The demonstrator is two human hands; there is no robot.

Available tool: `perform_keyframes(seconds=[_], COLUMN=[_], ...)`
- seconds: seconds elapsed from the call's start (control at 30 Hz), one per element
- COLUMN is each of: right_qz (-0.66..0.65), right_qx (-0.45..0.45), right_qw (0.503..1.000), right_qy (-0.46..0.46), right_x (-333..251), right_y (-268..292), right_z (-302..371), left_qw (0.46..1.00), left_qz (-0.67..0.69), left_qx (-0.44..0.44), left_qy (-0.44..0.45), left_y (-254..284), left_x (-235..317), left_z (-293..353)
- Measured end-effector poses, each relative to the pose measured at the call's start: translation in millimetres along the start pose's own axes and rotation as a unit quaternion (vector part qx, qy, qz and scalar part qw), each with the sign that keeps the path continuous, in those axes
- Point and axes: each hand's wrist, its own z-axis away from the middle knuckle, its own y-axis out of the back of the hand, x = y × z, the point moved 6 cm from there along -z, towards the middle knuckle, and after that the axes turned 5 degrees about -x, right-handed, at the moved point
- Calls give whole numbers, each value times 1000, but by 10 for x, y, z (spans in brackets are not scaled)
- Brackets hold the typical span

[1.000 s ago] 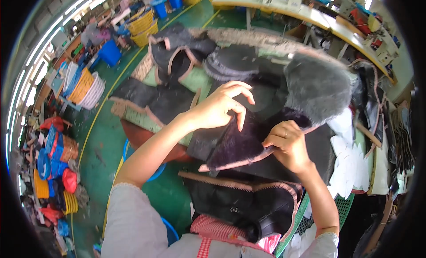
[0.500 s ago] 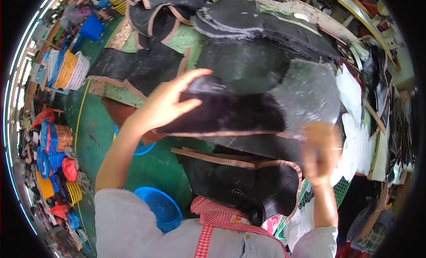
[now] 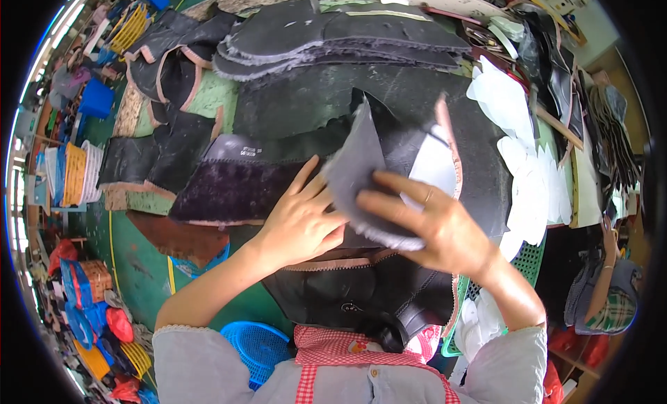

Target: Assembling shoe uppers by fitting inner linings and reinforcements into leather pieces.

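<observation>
"What's in the right hand (image 3: 439,229)?"
"A fleece-edged grey leather panel (image 3: 356,169), upraised just left of it."
"And the left hand (image 3: 299,223)?"
"Spread, beside the panel; whether touching, I can't tell."

A person's right hand (image 3: 445,227) lays its fingers over a folded grey flap (image 3: 354,168); the left hand (image 3: 302,220), fingers spread, is just beside it. Dark plush material (image 3: 240,188) lies left, stacked black pieces (image 3: 292,32) behind, white cut shapes (image 3: 521,175) right, a blue basket (image 3: 257,348) lower left.
</observation>
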Motion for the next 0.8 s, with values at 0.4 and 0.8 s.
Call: perform_keyframes(seconds=[0.4,0.8], right_qz=[-12,-182], right_qx=[-37,-96], right_qw=[997,959], right_qy=[-71,-193], right_x=[430,793], right_y=[185,302], right_z=[172,269], left_qw=[957,883], left_qz=[192,349], left_qx=[175,201], left_qy=[131,242], left_y=[421,129], left_x=[-658,-704], left_z=[-509,-641])
